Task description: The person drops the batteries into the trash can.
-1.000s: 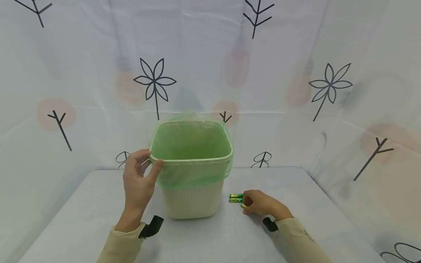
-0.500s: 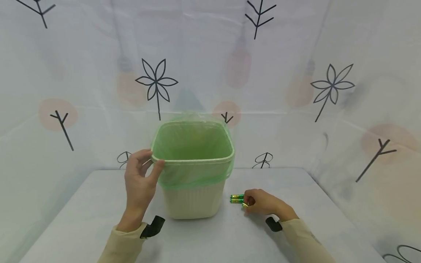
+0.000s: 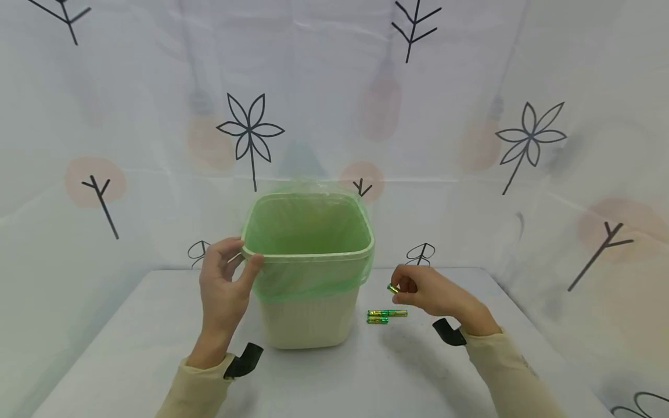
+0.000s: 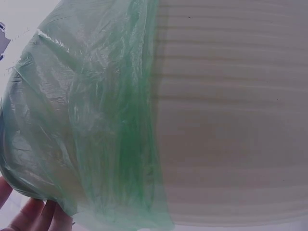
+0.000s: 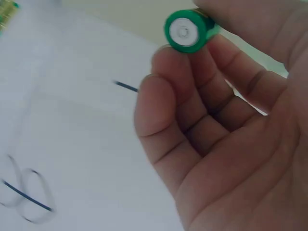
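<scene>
Green plastic liner (image 3: 313,281) hangs over the rim (image 3: 313,256) of a pale bin (image 3: 308,325) on the worktop (image 3: 313,383). The left hand (image 3: 223,284) pinches the bin's near left corner; right of it, the right hand (image 3: 438,290) grips one battery (image 3: 392,288), raised above the worktop, where other batteries (image 3: 377,320) lie.

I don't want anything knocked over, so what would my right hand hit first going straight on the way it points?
Likely the green liner draped over the bin; your right hand, holding a battery, points toward it, though depth is unclear.
</scene>
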A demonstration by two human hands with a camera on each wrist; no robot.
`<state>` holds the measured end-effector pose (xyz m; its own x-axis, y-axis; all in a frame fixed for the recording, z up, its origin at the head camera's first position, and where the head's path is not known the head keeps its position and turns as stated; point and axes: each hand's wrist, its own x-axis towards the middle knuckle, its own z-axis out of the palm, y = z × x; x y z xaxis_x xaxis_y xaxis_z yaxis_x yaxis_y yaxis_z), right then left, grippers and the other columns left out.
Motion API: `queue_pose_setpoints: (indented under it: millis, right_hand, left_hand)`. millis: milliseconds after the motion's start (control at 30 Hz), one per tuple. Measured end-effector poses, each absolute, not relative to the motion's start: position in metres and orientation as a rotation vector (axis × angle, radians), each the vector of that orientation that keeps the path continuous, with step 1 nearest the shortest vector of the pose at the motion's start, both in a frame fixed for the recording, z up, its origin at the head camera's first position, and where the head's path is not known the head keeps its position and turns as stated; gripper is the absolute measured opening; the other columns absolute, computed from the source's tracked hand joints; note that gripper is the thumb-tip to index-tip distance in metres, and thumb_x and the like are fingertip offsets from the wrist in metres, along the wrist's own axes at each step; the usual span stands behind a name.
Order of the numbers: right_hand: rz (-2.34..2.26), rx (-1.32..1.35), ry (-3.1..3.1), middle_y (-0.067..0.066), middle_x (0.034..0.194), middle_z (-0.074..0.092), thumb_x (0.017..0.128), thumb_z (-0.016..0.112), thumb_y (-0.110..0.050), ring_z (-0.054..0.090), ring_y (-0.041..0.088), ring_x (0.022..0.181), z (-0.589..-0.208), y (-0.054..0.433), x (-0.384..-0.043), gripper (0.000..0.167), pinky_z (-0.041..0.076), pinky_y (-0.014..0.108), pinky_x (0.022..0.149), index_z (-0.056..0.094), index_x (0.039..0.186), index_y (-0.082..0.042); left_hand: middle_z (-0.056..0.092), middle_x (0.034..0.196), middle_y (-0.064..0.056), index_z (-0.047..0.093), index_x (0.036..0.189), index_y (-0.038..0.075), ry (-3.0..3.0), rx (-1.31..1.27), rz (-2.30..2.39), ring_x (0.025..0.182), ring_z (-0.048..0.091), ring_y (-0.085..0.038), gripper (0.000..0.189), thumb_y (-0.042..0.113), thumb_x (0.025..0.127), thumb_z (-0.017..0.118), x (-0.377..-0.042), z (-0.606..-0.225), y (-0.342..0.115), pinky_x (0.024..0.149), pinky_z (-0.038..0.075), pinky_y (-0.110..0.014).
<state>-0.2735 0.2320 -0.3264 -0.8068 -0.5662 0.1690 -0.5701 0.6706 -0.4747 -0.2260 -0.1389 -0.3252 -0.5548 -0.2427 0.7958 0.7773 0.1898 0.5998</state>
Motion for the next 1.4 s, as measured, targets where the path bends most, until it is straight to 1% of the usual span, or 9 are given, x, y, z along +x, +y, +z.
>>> queue_pose_setpoints:
  millis: [167,300,467,633,933,1033,1233,1400]
  right_hand:
    - [0.714,0.972,-2.754,-0.007,0.077,0.057,0.085,0.074,-0.020,0.054,0.012,0.069,-0.283,0.234,-0.272,0.018,0.051,0.024,0.058,0.060,0.097,-0.019]
    - [0.672,1.002,-2.684,-0.005,0.078,0.056,0.086,0.073,-0.020,0.053,0.013,0.069,-0.255,0.229,-0.274,0.018,0.050,0.024,0.058,0.061,0.098,-0.018]
    - [0.646,1.080,-2.609,-0.004,0.079,0.057,0.086,0.073,-0.019,0.053,0.014,0.070,-0.226,0.212,-0.279,0.018,0.050,0.025,0.059,0.060,0.098,-0.015]
    - [0.643,1.158,-2.531,-0.002,0.077,0.056,0.086,0.073,-0.015,0.053,0.014,0.069,-0.205,0.190,-0.284,0.018,0.050,0.027,0.059,0.060,0.098,-0.013]
    - [0.642,1.266,-2.513,0.000,0.078,0.056,0.087,0.071,-0.016,0.051,0.015,0.070,-0.194,0.149,-0.297,0.017,0.049,0.030,0.062,0.058,0.096,-0.011]
    - [0.622,1.292,-2.527,0.001,0.078,0.055,0.088,0.070,-0.016,0.050,0.016,0.070,-0.194,0.136,-0.303,0.015,0.048,0.030,0.062,0.058,0.095,-0.010]
    - [0.582,1.327,-2.594,0.001,0.084,0.055,0.090,0.069,-0.017,0.050,0.017,0.076,-0.199,0.114,-0.310,0.015,0.048,0.032,0.067,0.058,0.097,-0.009]
    - [0.537,1.303,-2.654,0.001,0.088,0.056,0.090,0.068,-0.019,0.051,0.017,0.078,-0.207,0.105,-0.316,0.015,0.049,0.032,0.069,0.057,0.098,-0.013]
  left_hand:
    - [0.052,0.120,-0.017,0.051,0.117,-0.009,-1.607,-0.524,-1.517,0.112,0.055,-0.030,0.041,-0.006,0.082,0.071,-0.226,-0.325,-0.138,0.100,0.050,-0.027]
    - [0.052,0.120,-0.018,0.051,0.117,-0.009,-1.604,-0.532,-1.508,0.111,0.055,-0.031,0.041,-0.007,0.081,0.071,-0.226,-0.325,-0.138,0.099,0.051,-0.027]
    - [0.052,0.120,-0.018,0.051,0.117,-0.009,-1.604,-0.531,-1.502,0.111,0.056,-0.030,0.041,-0.007,0.081,0.071,-0.226,-0.325,-0.140,0.099,0.051,-0.027]
    - [0.053,0.119,-0.017,0.051,0.117,-0.008,-1.602,-0.526,-1.506,0.111,0.056,-0.029,0.041,-0.007,0.081,0.071,-0.226,-0.325,-0.141,0.099,0.051,-0.027]
    - [0.052,0.119,-0.019,0.051,0.116,-0.009,-1.600,-0.532,-1.504,0.111,0.056,-0.032,0.041,-0.007,0.081,0.071,-0.227,-0.325,-0.140,0.099,0.051,-0.026]
    - [0.053,0.119,-0.018,0.051,0.116,-0.009,-1.600,-0.529,-1.504,0.111,0.056,-0.032,0.041,-0.007,0.081,0.071,-0.227,-0.325,-0.140,0.099,0.051,-0.027]
    - [0.053,0.118,-0.018,0.052,0.116,-0.009,-1.604,-0.519,-1.499,0.111,0.056,-0.030,0.041,-0.007,0.081,0.071,-0.226,-0.324,-0.140,0.099,0.051,-0.026]
    - [0.052,0.119,-0.019,0.051,0.116,-0.010,-1.603,-0.530,-1.493,0.111,0.056,-0.031,0.041,-0.009,0.080,0.071,-0.227,-0.325,-0.140,0.099,0.051,-0.026]
